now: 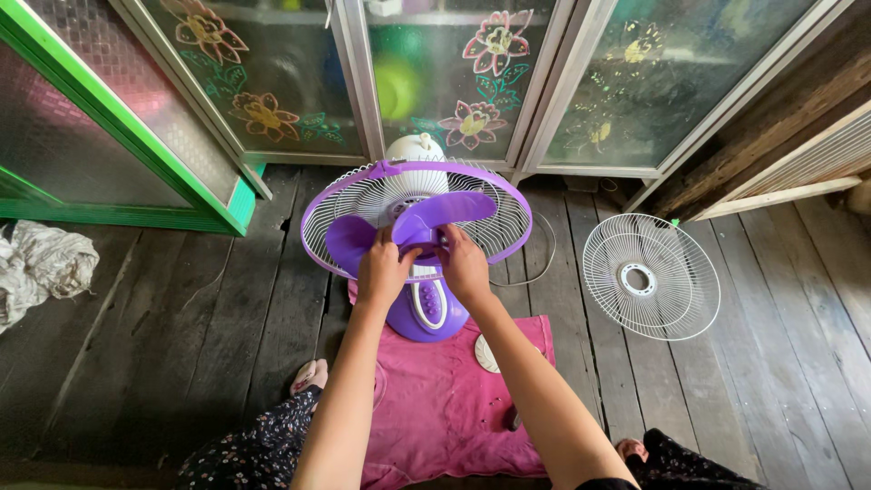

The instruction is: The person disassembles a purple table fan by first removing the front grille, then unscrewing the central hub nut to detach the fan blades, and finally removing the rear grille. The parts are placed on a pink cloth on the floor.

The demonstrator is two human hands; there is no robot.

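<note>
A crumpled cloth (41,265) lies at the far left on the plank floor (181,318), well apart from the work. In the middle stands a purple fan (422,308), its rear guard (508,213) facing up with the purple blade (408,227) inside it. The left hand (383,272) grips the blade at its hub from the left side, fingers curled over the plastic. The right hand (464,268) clasps the hub from the right, just beside the other hand. Both forearms reach straight forward from the bottom edge, converging on the hub. The fan's base rests on a pink towel (445,399). To the right, apart from the fan, a white front guard (650,277) lies flat on the boards. Glass cabinet doors (454,73) with painted flowers stand behind.
</note>
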